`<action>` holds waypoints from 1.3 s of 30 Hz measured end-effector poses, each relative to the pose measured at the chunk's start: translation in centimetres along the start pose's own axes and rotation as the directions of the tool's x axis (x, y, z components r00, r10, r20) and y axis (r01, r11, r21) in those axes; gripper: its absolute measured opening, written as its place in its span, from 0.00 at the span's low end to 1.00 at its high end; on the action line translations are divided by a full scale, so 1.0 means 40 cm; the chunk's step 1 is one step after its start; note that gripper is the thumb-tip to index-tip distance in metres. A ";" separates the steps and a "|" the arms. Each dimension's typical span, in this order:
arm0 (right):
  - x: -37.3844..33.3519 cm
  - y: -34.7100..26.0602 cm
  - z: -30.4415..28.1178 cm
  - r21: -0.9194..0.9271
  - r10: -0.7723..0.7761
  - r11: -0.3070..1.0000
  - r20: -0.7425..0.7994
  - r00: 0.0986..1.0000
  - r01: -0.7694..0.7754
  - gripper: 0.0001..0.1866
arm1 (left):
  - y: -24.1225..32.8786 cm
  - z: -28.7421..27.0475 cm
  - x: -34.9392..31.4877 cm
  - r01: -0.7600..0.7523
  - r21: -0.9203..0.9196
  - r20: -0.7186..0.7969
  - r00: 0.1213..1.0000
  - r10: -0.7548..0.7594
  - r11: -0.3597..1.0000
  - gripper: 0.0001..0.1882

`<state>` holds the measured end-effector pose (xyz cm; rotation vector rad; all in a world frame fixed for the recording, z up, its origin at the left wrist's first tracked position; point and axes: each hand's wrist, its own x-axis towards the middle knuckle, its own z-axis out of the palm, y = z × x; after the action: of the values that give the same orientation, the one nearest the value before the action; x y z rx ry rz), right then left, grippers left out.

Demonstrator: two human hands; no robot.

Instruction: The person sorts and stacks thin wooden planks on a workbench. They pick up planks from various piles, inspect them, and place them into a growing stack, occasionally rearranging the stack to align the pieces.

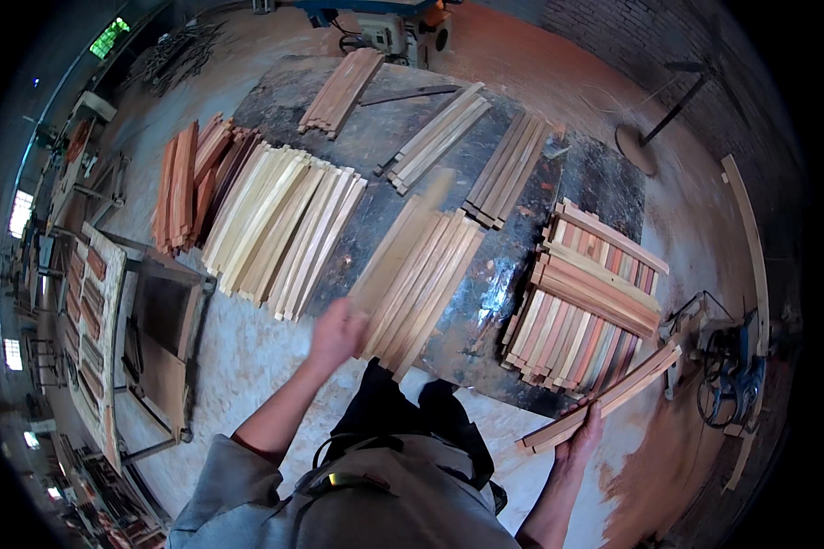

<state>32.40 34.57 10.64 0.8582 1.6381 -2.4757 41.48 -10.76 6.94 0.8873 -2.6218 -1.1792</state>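
Note:
My left hand [335,334] is closed around the near end of a pale wooden strip [389,247], which is smeared by motion. That strip lies along the left side of a bundle of light-brown wooden strips [430,279] at the table's near edge. Off the table's near right corner, my right hand [580,436] grips a few wooden strips [609,398] from below, held slanting up to the right. Just beyond them is a stack of mixed-colour strips [572,339], with several laid crosswise on top [600,293].
On the dark table [467,329] lie cream strips [265,220], reddish strips [183,188] and brown bundles [508,169]. A wheeled rack [160,329] stands left. A machine [384,32] is behind the table, a round-based stand [636,149] at far right, and a blue machine [737,375] at right.

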 end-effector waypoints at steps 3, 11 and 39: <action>0.028 -0.023 0.001 -0.012 0.012 1.000 0.050 0.999 -0.011 0.10 | -0.117 -0.045 -0.007 0.182 0.256 -0.262 0.959 -0.113 0.950 0.17; 0.025 -0.028 0.020 -0.043 0.042 0.998 0.061 0.997 -0.040 0.09 | -0.200 -0.030 0.008 0.058 0.535 -0.310 0.941 0.132 0.843 0.13; 0.009 0.031 -0.016 0.187 0.150 0.973 -0.081 0.985 -0.133 0.10 | 0.545 0.376 0.360 -0.702 0.041 0.293 0.689 0.663 0.711 0.22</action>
<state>32.77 34.68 9.25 1.0881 1.3380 -2.5485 14.48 2.14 10.67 -0.3007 -2.8375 -0.9200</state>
